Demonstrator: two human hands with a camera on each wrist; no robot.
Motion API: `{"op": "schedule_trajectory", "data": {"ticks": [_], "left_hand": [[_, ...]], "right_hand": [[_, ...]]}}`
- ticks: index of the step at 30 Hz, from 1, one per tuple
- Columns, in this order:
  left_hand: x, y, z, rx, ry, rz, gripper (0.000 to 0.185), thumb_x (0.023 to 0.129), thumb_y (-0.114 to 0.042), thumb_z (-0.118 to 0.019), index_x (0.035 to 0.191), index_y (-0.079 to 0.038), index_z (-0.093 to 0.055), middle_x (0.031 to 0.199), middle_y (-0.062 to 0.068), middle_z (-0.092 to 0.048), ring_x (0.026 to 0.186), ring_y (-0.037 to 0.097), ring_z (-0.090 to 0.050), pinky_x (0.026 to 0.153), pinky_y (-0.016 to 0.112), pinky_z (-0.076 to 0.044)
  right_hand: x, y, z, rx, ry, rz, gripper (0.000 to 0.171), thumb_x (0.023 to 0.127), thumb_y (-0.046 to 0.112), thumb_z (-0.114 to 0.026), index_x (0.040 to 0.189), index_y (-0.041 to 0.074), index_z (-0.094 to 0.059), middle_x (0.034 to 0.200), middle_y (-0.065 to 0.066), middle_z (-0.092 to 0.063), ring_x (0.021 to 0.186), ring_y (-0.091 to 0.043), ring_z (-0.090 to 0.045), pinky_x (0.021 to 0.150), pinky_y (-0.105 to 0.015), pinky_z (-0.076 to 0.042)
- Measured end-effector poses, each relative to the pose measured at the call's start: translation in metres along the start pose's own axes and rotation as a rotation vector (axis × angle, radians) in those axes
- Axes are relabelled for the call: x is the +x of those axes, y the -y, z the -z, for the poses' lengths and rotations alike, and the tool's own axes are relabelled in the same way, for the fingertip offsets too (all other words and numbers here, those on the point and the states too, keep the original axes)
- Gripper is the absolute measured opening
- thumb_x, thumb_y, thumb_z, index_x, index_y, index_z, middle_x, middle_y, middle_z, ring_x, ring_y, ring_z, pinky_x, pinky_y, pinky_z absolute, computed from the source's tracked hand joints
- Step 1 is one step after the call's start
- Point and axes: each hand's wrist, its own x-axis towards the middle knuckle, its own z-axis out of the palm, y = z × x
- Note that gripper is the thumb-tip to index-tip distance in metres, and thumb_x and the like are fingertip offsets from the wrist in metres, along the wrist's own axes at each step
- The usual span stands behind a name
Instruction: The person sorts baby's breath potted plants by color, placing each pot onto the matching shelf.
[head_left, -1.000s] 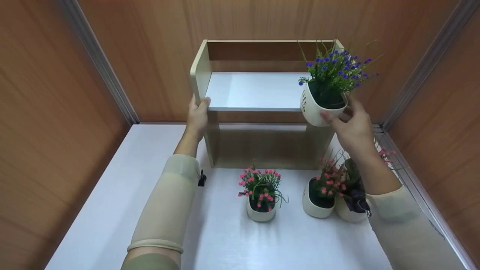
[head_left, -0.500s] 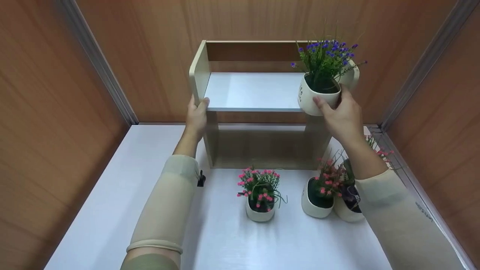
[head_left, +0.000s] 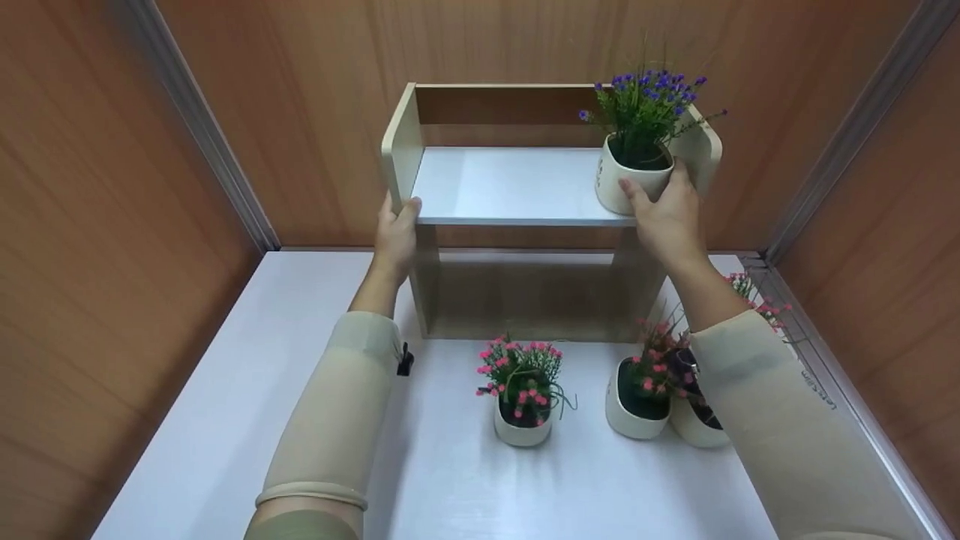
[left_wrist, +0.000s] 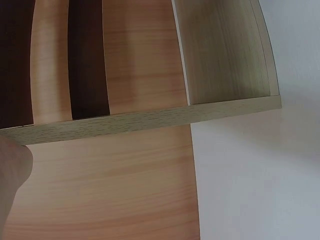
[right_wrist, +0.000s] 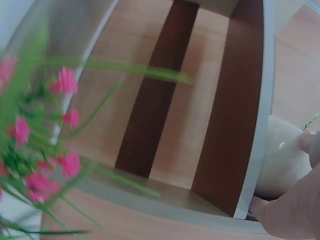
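A white pot of purple flowers (head_left: 636,174) stands at the right end of the upper board of a small wooden shelf unit (head_left: 510,187), close beside its right side panel. The right hand (head_left: 664,217) grips the pot from the front, thumb and fingers curled round its sides. The left hand (head_left: 395,232) clasps the shelf's front left corner, thumb on the board's edge. On the white tabletop (head_left: 247,390) in front stand three white pots of pink flowers (head_left: 523,390), two partly behind the right sleeve (head_left: 780,435).
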Motion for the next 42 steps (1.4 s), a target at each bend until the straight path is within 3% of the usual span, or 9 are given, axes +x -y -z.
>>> {"op": "schedule_trajectory", "data": {"ticks": [7,11,21,27,31,37,42], "left_hand": [[-0.003,0.001,-0.005,-0.005,0.014,0.011,0.067,0.115,-0.033,-0.044,0.175,-0.021,-0.016,0.182,0.006,-0.023,0.173,0.028,-0.013,0.143,0.049,-0.008],[-0.002,0.0,-0.009,0.0,0.026,-0.015,0.063,0.115,-0.032,-0.044,0.174,-0.022,-0.023,0.179,0.006,-0.031,0.171,0.029,-0.02,0.142,0.053,-0.011],[-0.001,0.002,-0.014,-0.002,0.026,-0.008,0.064,0.114,-0.031,-0.045,0.174,-0.022,-0.023,0.179,0.007,-0.03,0.171,0.029,-0.019,0.142,0.053,-0.012],[0.0,0.001,-0.016,-0.015,0.023,-0.026,0.063,0.114,-0.03,-0.045,0.173,-0.021,-0.024,0.179,0.008,-0.031,0.171,0.031,-0.019,0.142,0.055,-0.01],[0.001,-0.001,-0.015,-0.018,0.031,0.01,0.067,0.115,-0.032,-0.045,0.175,-0.02,-0.018,0.182,0.007,-0.025,0.172,0.028,-0.014,0.142,0.05,-0.009],[0.0,-0.002,-0.01,-0.015,0.019,0.023,0.066,0.115,-0.032,-0.046,0.174,-0.021,-0.019,0.181,0.006,-0.026,0.173,0.027,-0.013,0.143,0.048,-0.008],[0.002,-0.002,-0.007,-0.001,0.015,0.034,0.068,0.114,-0.035,-0.047,0.175,-0.024,-0.018,0.181,0.006,-0.026,0.173,0.028,-0.014,0.142,0.052,-0.008]], "right_hand": [[0.01,-0.004,-0.003,0.043,-0.027,0.015,0.094,0.106,0.045,-0.066,0.17,-0.003,-0.016,0.176,-0.026,-0.031,0.167,-0.038,-0.029,0.141,-0.049,-0.02],[0.01,-0.004,-0.001,0.067,-0.04,-0.014,0.099,0.106,0.048,-0.065,0.171,-0.003,-0.011,0.178,-0.025,-0.025,0.169,-0.036,-0.024,0.141,-0.047,-0.017],[-0.006,-0.004,0.014,0.143,0.01,-0.046,0.102,0.107,0.05,-0.06,0.174,0.004,0.001,0.184,-0.018,-0.006,0.172,-0.031,-0.011,0.142,-0.043,-0.014],[-0.031,0.0,0.025,0.271,0.031,-0.03,0.088,0.111,0.042,-0.057,0.176,0.013,-0.005,0.186,-0.008,-0.003,0.173,-0.026,-0.01,0.142,-0.041,-0.013],[-0.053,-0.003,0.027,0.311,0.02,0.019,0.081,0.112,0.036,-0.057,0.176,0.02,-0.011,0.185,-0.005,-0.009,0.173,-0.026,-0.009,0.142,-0.046,-0.013],[-0.098,-0.015,0.016,0.312,0.015,0.164,0.077,0.11,0.023,-0.061,0.174,0.014,-0.018,0.18,-0.007,-0.017,0.171,-0.026,-0.013,0.142,-0.051,-0.014],[-0.139,-0.027,0.004,0.324,0.031,0.202,0.077,0.108,0.015,-0.064,0.173,0.012,-0.023,0.181,-0.003,-0.012,0.17,-0.024,-0.014,0.142,-0.051,-0.013]]}}
